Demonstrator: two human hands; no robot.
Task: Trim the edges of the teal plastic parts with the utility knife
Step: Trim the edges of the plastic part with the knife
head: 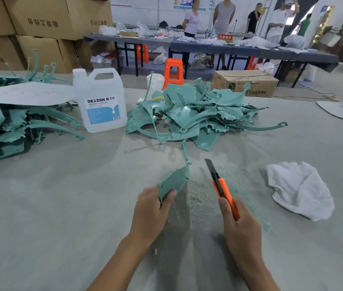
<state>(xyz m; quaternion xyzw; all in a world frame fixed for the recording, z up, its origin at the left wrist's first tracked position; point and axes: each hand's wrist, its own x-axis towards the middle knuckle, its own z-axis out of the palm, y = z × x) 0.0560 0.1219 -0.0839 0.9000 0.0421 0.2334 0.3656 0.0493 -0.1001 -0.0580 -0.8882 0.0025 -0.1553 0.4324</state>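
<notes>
Bare forearms, left hand (151, 211), right hand (240, 227)

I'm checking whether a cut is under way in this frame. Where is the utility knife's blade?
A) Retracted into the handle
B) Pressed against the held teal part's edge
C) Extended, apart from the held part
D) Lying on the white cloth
C: the orange utility knife in the right hand has its blade out, with bare table showing between it and the teal plastic part gripped by the left hand.

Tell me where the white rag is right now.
In the head view the white rag lies crumpled on the table at the right, just to the right of the right hand gripping the utility knife.
</notes>
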